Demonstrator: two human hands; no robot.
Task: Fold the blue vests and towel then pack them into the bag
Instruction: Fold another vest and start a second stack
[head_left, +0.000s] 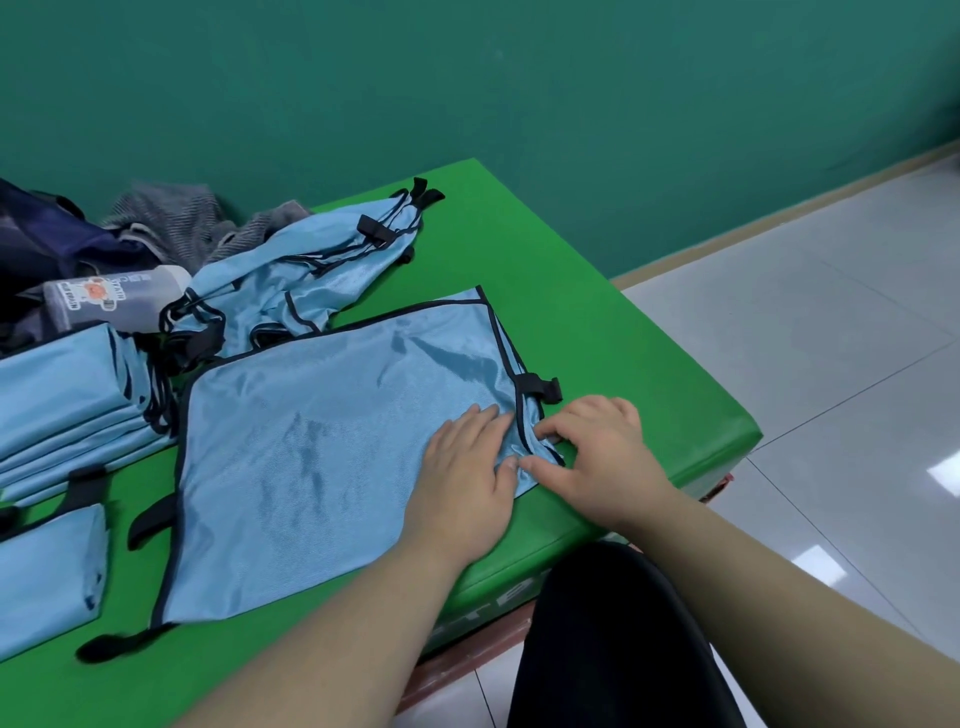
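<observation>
The green table (597, 291) carries everything, and the flat vest (322, 457) spread across its middle is the thing to steer by. Left of the flat vest sits a stack of folded vests (57, 395), with one more folded vest (41, 571) nearer the person. Beyond it lies a crumpled heap of unfolded vests (291, 275). Farther beyond and to the left are what looks like the dark bag (36, 234), the grey striped towel (171, 218) and a bottle (114, 296). At the flat vest's right edge the left hand (467, 467) presses down, grip apart and fingers straight. The right hand (602, 452) has its grip pinched on the hem, just below a black strap tab (543, 387). The step in hand looks like folding this vest. Next, the pinched edge wants carrying over towards the left side, while the flat hand keeps the slippery cloth from sliding
</observation>
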